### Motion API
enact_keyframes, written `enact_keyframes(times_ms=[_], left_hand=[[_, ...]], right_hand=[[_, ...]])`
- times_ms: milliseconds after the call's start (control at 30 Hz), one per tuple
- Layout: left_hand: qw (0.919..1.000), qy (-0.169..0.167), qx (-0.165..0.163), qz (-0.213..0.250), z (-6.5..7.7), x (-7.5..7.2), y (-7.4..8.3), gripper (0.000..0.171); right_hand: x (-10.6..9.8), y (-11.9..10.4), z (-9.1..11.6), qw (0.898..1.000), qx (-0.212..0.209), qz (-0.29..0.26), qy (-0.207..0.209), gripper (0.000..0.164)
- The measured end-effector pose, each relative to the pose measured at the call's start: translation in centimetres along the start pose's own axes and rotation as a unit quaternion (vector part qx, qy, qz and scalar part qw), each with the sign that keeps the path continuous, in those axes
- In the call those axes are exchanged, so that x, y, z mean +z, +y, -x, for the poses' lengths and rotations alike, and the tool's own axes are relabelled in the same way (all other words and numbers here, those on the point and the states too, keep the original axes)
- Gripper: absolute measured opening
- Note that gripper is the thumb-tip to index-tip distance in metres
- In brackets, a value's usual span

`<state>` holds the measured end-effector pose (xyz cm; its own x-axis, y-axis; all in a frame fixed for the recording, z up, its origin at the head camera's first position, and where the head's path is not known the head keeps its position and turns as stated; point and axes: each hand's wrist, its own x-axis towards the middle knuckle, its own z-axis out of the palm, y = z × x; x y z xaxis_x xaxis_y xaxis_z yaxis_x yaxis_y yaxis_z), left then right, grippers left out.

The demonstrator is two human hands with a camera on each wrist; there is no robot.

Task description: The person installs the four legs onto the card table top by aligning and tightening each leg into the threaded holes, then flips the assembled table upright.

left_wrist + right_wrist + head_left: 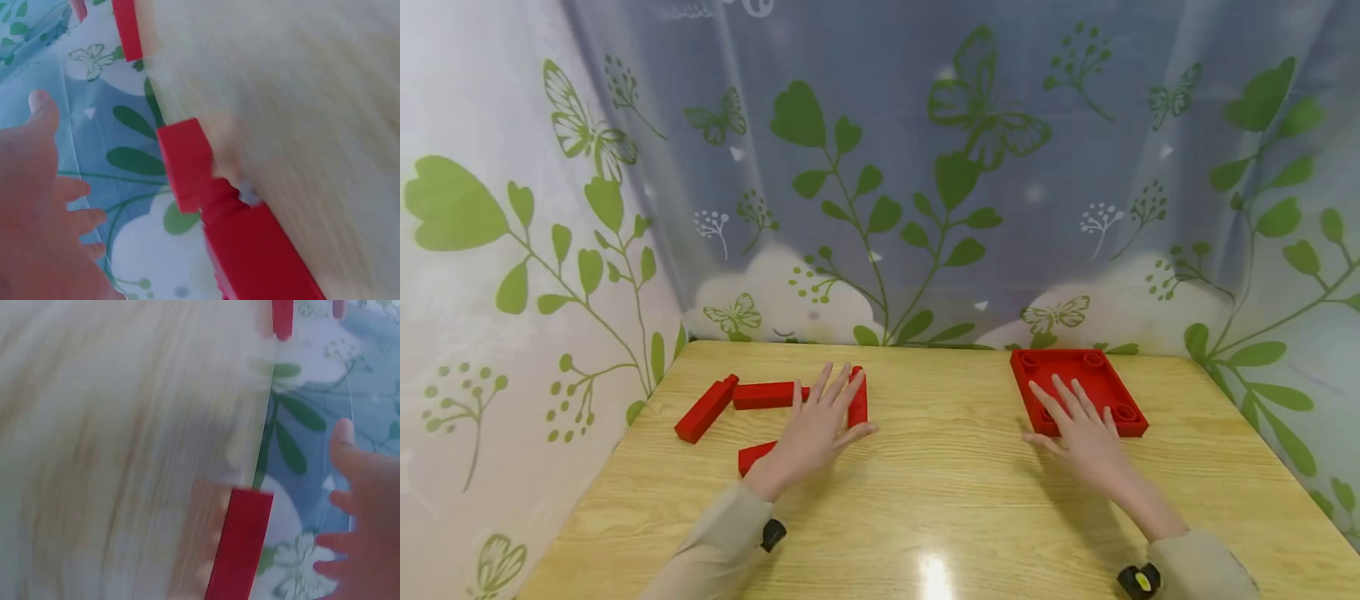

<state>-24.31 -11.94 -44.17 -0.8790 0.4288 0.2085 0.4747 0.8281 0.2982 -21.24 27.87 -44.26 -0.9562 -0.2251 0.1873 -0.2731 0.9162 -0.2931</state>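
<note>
My left hand (812, 429) is spread with straight fingers over several red square-sided pegs, holding nothing. One peg (858, 407) stands by its fingertips, another peg (765, 396) lies beyond it, and a third peg (754, 457) is partly hidden under the wrist. Further left lies a slanted peg (703, 411) with a narrow round end. My right hand (1086, 442), also spread, hovers over the near side of a red square tray-like panel (1067, 375) with round sockets in its corners. In the left wrist view, a peg (262, 256) lies beside the left hand (50, 219).
The pegs and panel lie on a light wooden table (940, 467). A patterned curtain (880, 167) with green leaves and butterflies closes off the back and both sides. A black wrist device (1138, 581) is strapped at the right sleeve.
</note>
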Motion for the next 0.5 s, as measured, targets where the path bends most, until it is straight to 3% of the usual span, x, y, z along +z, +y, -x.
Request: enact_keyframes(times_ms=[267, 500], left_hand=[[0.9984, 0.015, 0.027, 0.047, -3.7, 0.2, 2.4, 0.076], [0.9963, 0.015, 0.053, 0.065, -6.7, 1.2, 5.1, 0.072]], right_hand=[[-2.1, 5.0, -0.2, 0.994, -0.066, -0.008, 0.087, 0.069], [-3.5, 10.2, 0.4, 0.992, -0.070, -0.017, 0.100, 0.065]])
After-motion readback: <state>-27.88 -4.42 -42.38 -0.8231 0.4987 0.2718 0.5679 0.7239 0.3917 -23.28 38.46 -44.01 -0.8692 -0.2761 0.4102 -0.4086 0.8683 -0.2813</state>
